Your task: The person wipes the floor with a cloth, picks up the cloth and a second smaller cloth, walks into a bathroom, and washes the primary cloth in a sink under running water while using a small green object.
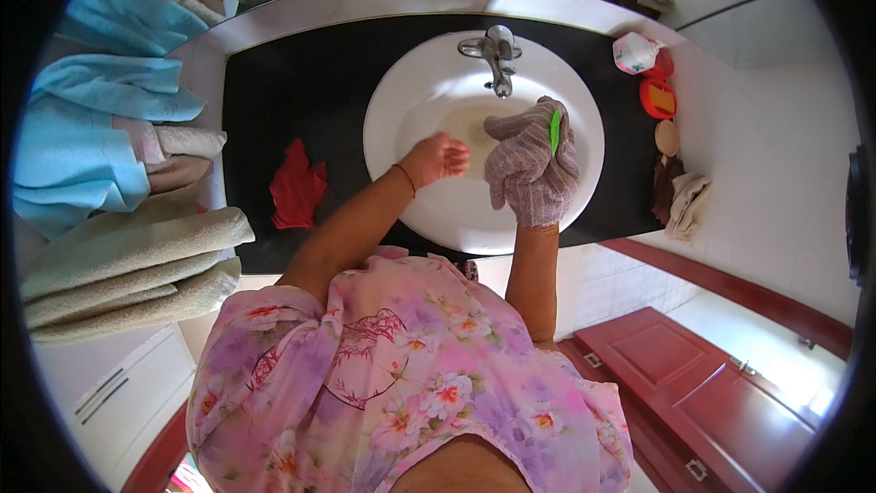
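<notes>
My left hand (pixel 438 161) is bare and hangs over the left half of a white oval sink (pixel 385 110). Its fingers are curled in, with nothing showing in them. A grey-brown striped cloth glove (pixel 533 173) covers my right hand over the sink's right half, reaching to the wrist. A bright green strip (pixel 555 132) lies on the glove. Folds of the glove hide my right fingers, so their pose cannot be made out. Just beyond the glove stands a chrome tap (pixel 500 57), and no running water shows under it.
A crumpled red cloth (pixel 298 184) lies on the black counter (pixel 292 82) left of the sink. Blue towels (pixel 100 155) and beige towels (pixel 137 256) hang at the left. Along the right edge are a red soap dish (pixel 657 99), a round tan item (pixel 667 138) and crumpled cloths (pixel 686 204).
</notes>
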Tool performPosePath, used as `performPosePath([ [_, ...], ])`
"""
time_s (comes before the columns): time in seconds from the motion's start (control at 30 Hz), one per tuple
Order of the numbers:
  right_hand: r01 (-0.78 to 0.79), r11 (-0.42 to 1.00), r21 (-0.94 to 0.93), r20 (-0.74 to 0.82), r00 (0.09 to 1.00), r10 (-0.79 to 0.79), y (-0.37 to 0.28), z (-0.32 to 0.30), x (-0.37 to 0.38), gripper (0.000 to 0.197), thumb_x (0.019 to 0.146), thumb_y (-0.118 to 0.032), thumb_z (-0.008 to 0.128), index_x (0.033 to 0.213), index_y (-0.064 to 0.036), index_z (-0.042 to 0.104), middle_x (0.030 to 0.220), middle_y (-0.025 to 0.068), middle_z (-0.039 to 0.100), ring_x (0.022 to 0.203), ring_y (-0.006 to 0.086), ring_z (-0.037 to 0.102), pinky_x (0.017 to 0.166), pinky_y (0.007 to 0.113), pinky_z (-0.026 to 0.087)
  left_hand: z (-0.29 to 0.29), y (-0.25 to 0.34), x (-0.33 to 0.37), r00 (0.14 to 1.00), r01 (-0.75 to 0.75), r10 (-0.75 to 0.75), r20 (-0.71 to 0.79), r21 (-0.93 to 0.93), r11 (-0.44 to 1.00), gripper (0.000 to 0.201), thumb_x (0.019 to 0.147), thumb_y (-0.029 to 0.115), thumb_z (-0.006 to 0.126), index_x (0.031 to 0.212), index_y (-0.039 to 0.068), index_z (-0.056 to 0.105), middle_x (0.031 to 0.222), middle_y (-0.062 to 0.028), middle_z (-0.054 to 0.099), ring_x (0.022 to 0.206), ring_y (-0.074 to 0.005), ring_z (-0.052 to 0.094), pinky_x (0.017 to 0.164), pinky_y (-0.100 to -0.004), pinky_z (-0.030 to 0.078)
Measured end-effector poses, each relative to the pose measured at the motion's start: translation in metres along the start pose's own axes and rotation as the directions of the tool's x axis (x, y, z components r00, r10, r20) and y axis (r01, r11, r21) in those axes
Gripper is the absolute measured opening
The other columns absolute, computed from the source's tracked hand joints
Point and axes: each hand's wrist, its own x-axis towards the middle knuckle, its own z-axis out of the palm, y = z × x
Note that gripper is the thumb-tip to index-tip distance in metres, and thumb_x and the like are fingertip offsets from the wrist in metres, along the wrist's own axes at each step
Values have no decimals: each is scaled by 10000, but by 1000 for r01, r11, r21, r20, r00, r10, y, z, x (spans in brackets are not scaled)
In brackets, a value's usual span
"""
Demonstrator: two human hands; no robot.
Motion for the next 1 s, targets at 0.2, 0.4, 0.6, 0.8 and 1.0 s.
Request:
performPosePath([
  [0.2, -270, 639, 721, 161, 961, 225, -41, 46, 1, 371, 969, -238, 344, 1236, 9, 418, 1136, 165, 529, 1020, 256, 538, 863, 401, 472, 62, -32, 43, 957, -231, 151, 248, 334, 914, 392, 825, 387, 564, 1085, 94, 584, 1017, -65, 576, 964, -197, 545, 741, -362, 488],
  [0.4, -285, 810, 512, 132, 958, 253, -41, 36, -8, 367, 967, -240, 349, 1229, 6, 423, 1169, 163, 517, 1089, 268, 508, 933, 426, 436, 95, 1, 38, 899, -396, 307, 311, 283, 873, 382, 818, 364, 568, 1089, 96, 583, 1034, -66, 576, 978, -197, 543, 771, -348, 476],
  [0.6, -256, 930, 262, 87, 967, 241, -29, 11, -18, 370, 932, -224, 409, 1224, 3, 423, 1187, 137, 514, 1103, 247, 497, 934, 393, 430, 72, 37, -5, 860, -489, 379, 340, 339, 804, 374, 810, 342, 573, 1094, 98, 583, 1050, -67, 576, 992, -197, 541, 800, -334, 464],
  [0.8, -37, 870, -492, 155, 979, 129, -25, 1, -11, 511, 784, -270, 647, 1185, -2, 477, 1145, 131, 560, 1053, 227, 539, 911, 359, 443, 56, 59, -32, 791, -609, 444, 421, 470, 639, 368, 803, 320, 578, 1098, 100, 582, 1067, -68, 576, 1006, -197, 539, 830, -320, 451],
  [1.0, 406, 79, -910, 391, 907, -158, -11, -40, -8, 539, 687, -292, 738, 1142, -77, 546, 1109, 116, 592, 1014, 265, 567, 874, 339, 453, 57, 72, -44, 712, -698, 480, 513, 589, 407, 363, 796, 298, 582, 1102, 102, 582, 1084, -69, 575, 1020, -197, 537, 859, -306, 439],
])
